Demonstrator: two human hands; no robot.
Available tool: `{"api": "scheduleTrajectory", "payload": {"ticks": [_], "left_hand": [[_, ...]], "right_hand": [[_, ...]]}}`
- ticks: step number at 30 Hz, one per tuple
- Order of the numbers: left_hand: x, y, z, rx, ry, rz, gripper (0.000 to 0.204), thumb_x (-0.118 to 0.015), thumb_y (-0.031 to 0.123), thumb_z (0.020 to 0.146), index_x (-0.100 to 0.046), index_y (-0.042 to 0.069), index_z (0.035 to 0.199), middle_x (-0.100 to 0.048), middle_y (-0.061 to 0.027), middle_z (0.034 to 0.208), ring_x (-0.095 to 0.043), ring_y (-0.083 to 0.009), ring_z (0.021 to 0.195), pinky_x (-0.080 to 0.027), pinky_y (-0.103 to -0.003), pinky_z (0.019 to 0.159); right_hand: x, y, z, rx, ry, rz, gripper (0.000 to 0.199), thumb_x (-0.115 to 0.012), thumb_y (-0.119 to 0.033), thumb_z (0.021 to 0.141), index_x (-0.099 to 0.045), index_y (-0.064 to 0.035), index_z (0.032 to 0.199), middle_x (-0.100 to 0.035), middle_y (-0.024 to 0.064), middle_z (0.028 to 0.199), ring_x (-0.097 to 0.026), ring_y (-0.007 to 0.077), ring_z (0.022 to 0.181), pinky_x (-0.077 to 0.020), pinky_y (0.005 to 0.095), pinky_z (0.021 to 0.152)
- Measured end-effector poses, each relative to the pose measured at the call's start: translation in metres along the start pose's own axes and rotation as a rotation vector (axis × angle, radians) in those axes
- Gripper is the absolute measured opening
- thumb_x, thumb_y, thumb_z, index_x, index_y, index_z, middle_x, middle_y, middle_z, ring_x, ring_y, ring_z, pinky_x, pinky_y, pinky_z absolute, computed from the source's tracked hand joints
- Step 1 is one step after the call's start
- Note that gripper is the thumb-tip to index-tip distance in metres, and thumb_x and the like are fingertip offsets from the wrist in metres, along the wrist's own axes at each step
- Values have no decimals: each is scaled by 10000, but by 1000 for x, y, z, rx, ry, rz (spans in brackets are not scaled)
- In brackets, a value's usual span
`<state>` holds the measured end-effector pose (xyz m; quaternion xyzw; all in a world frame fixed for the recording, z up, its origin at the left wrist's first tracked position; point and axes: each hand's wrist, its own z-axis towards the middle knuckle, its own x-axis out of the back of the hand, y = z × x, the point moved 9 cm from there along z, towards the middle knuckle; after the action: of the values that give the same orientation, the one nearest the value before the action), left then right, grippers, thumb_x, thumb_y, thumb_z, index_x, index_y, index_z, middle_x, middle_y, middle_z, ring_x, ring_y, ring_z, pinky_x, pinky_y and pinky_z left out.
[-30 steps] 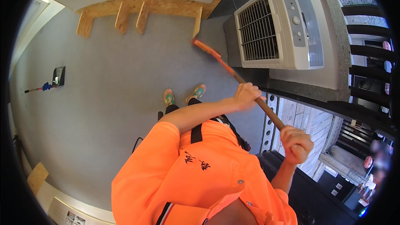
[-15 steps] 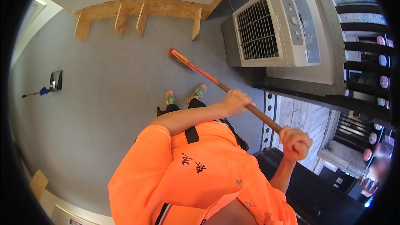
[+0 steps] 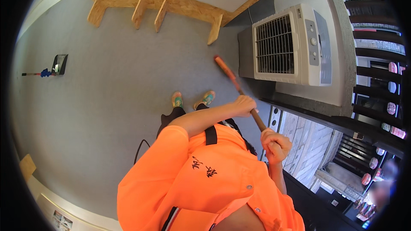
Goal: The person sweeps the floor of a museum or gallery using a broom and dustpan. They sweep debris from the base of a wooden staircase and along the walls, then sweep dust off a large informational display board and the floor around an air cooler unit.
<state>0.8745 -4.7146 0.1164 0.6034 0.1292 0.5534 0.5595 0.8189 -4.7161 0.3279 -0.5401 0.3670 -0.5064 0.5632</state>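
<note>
A broom point(image 3: 259, 120) with a brown handle and an orange-red head slants across the floor in front of me, its head blurred near the air cooler. My left hand point(image 3: 245, 105) reaches across my body and is closed around the middle of the handle. Nearer to me and farther right, my right hand point(image 3: 276, 145) is wrapped around the upper end of the same handle. The bristles are hard to make out. My feet point(image 3: 177, 99) stand on the grey floor, left of the broom.
A white air cooler point(image 3: 291, 47) stands at the right, beside a dark slatted railing point(image 3: 376, 75). Wooden supports point(image 3: 161, 15) jut from a panel along the far side. A dustpan point(image 3: 60, 64) with a handle lies on the grey floor point(image 3: 98, 102) at far left.
The broom head has swept to the right, toward the air cooler. My right hand has moved left with the handle's upper end; my left hand has kept its grip.
</note>
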Motion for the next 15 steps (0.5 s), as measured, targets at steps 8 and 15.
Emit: {"api": "scheduleTrajectory", "payload": {"ticks": [8,15], "left_hand": [[60,46,-18,-49,171,76,336,-607,337,794,-574,89,571,-572,-87,596,-574,-298,559,-423,-439,501],[122,8,-9,1,434,223,309,-620,306,789,-532,99,576,-531,-54,605,-530,-270,569,-407,-405,499]], "right_hand": [[6,-73,14,147,-132,136,128,-460,-44,605,-482,76,569,-448,117,467,-407,216,381,-359,336,421],[-9,-49,32,184,-115,45,98,-477,-27,616,-494,67,596,-488,122,537,-458,225,468,-423,377,544]]}}
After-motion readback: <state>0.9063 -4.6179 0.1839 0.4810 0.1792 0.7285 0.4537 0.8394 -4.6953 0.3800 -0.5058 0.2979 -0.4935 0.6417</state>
